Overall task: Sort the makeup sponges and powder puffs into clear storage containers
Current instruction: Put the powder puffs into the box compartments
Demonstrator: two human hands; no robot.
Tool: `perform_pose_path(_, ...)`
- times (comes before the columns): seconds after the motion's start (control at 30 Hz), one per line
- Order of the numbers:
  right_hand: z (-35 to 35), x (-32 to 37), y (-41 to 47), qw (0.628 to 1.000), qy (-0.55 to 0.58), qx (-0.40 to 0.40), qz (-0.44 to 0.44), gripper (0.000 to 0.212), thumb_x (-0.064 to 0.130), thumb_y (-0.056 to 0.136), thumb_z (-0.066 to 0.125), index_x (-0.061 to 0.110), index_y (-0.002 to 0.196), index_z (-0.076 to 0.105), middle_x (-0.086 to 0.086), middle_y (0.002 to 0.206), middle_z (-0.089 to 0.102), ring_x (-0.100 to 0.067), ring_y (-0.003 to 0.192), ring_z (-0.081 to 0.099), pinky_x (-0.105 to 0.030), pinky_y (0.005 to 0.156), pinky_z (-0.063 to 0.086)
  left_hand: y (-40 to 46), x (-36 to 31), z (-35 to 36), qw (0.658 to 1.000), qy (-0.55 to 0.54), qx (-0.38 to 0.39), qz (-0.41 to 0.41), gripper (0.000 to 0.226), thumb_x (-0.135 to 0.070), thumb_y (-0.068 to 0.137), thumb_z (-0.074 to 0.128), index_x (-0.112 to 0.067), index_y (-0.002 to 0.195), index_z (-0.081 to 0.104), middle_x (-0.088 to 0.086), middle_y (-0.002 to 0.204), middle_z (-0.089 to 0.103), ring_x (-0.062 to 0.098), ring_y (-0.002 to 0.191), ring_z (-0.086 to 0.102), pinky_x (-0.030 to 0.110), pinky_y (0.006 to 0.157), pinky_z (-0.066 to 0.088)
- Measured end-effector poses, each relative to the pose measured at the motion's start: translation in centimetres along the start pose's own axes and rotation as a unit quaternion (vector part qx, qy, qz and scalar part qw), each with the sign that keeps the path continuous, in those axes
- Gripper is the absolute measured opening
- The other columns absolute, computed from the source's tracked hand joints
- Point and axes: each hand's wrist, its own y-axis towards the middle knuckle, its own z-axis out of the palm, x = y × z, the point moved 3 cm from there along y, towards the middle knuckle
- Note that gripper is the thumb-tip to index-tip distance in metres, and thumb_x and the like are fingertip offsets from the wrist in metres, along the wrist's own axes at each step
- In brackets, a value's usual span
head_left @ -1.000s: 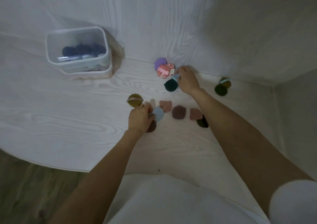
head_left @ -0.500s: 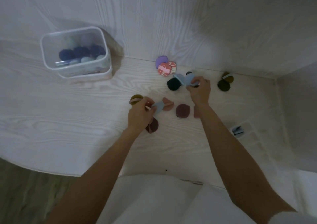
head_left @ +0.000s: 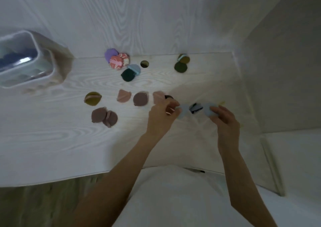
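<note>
Both hands are raised over the right side of the white table. My left hand pinches a light blue puff. A second light blue puff is pinched by my right hand. Between the two puffs a small dark item shows, too blurred to identify. A clear container with dark blue puffs stands at the far left. Below the hands a second clear container shows faintly by its edge.
Loose puffs lie on the table: purple and pink patterned by the wall, dark green, olive ones at the back right, an olive strapped one, pink and mauve in a row, two mauve nearer.
Each hand has lifted a light blue puff off the table and carried it right and nearer to me. The view has swung right, so the left container sits at the frame edge.
</note>
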Motion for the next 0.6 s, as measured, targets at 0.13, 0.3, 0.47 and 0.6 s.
perform_pose_path(0.13,-4.5,-0.5,1.8,0.999,0.025,-0.019,-0.026,0.029,-0.009,0.079,0.064,0.017,0.092,0.064,-0.001,0.108,0.063,-0.008,0.091,0.064,-0.013,0.075,0.048,-0.9,-2.9,6.2,0.993,0.087,-0.013,0.074,0.010,-0.022,0.080,0.070,-0.019,0.088,0.066,-0.002,0.081,0.067,0.010,0.064,0.060,0.026,0.059,0.051)
perform_pose_path(0.3,-6.8,-0.8,3.2,0.998,0.036,-0.002,-0.042,0.035,-0.012,0.079,0.062,0.017,0.097,0.056,0.014,0.098,0.060,0.002,0.082,0.064,-0.012,0.069,0.049,-0.6,-3.4,9.2,0.970,0.220,-0.020,0.102,0.009,-0.024,0.078,0.070,-0.021,0.086,0.069,0.000,0.081,0.068,0.020,0.068,0.063,0.026,0.053,0.047)
perform_pose_path(0.47,-6.7,-1.1,4.5,0.996,0.021,0.058,-0.070,0.044,-0.016,0.077,0.060,0.026,0.090,0.057,0.013,0.095,0.062,0.004,0.077,0.064,-0.011,0.066,0.048,-0.6,-4.1,10.4,0.928,0.341,-0.005,0.152,0.017,-0.029,0.058,0.085,-0.025,0.059,0.069,-0.008,0.067,0.068,0.018,0.052,0.060,0.017,0.047,0.037)
perform_pose_path(0.6,-5.9,-0.6,5.8,0.990,-0.031,0.083,-0.113,0.030,-0.008,0.082,0.057,0.021,0.091,0.061,0.007,0.093,0.065,0.005,0.079,0.061,-0.011,0.068,0.046,-0.6,-3.6,11.3,0.902,0.390,0.003,0.185,0.016,-0.032,0.075,0.062,-0.027,0.063,0.073,-0.005,0.083,0.073,0.017,0.071,0.066,0.021,0.057,0.035)
